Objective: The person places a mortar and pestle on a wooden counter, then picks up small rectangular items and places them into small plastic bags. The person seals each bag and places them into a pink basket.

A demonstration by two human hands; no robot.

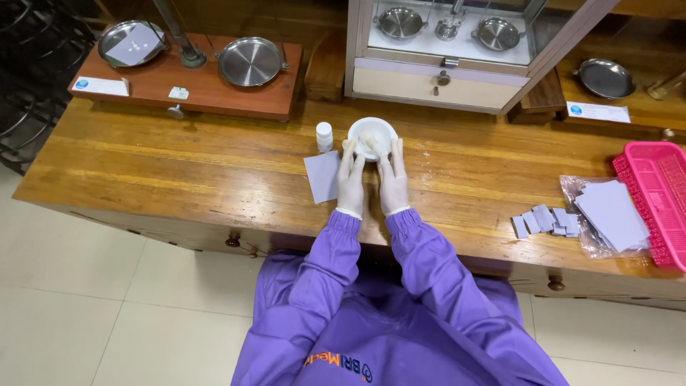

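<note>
Both grips are closing around the white mortar (pixel 371 136) at centre frame: left hand (pixel 350 179) is cupping its left rim, right hand (pixel 392 179) its right rim, gloved fingers curling onto the wall. Whitish contents are sitting inside the bowl; a pestle cannot be told apart.

Step in hand, as judged: steadying or positioning the mortar on the table (pixel 179 171). Any next move is calling for an even two-sided hold, keeping the bowl level so the contents are not tipping out.

Surroundings, largest first:
- Glass-cased balance (pixel 464 53) is standing upper centre-right, two steel pans inside.
- Open beam balance on a red-brown base (pixel 182 75) is sitting upper left, carrying two small white label cards.
- Pink plastic basket (pixel 657 193) is lying at the right edge.
- Clear bag of grey paper squares (pixel 611 214) is lying just beside it, with folded paper packets (pixel 547 220) to its left.
- White rectangular label card (pixel 599 111) is lying upper right.
- Grey paper sheet (pixel 323 176) is touching the left hand's side.
- Small white bottle (pixel 324 136) is standing just left of the mortar.
</note>
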